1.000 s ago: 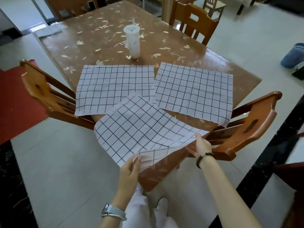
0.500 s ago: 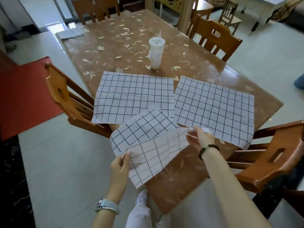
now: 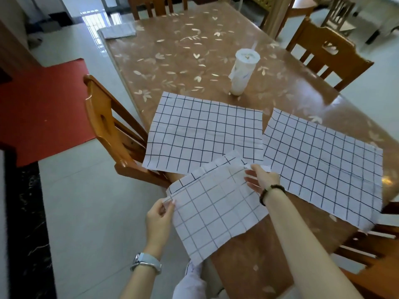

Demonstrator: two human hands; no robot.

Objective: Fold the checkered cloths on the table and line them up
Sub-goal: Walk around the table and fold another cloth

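Three white checkered cloths lie at the near end of the brown table [image 3: 194, 61]. The nearest cloth [image 3: 216, 208] is folded in half, its paler underside up, and hangs partly past the table corner. My left hand [image 3: 159, 219] pinches its left corner. My right hand [image 3: 261, 180] holds its far right corner, where the folded edges meet. Behind it a second cloth [image 3: 205, 130] lies flat and open. A third cloth [image 3: 323, 160] lies flat to the right, its near edge drooping over the table side.
A white lidded cup with a straw [image 3: 243, 72] stands just beyond the cloths. A folded grey cloth [image 3: 118, 31] sits at the far left corner. Wooden chairs stand at the left [image 3: 108, 126], far right [image 3: 328, 55] and near right [image 3: 371, 251]. A red mat [image 3: 43, 104] covers the floor at left.
The nearest cloth went from open and lifted to folded in half: both hands carried its near edge up and over to the far edge. The view shifted too.
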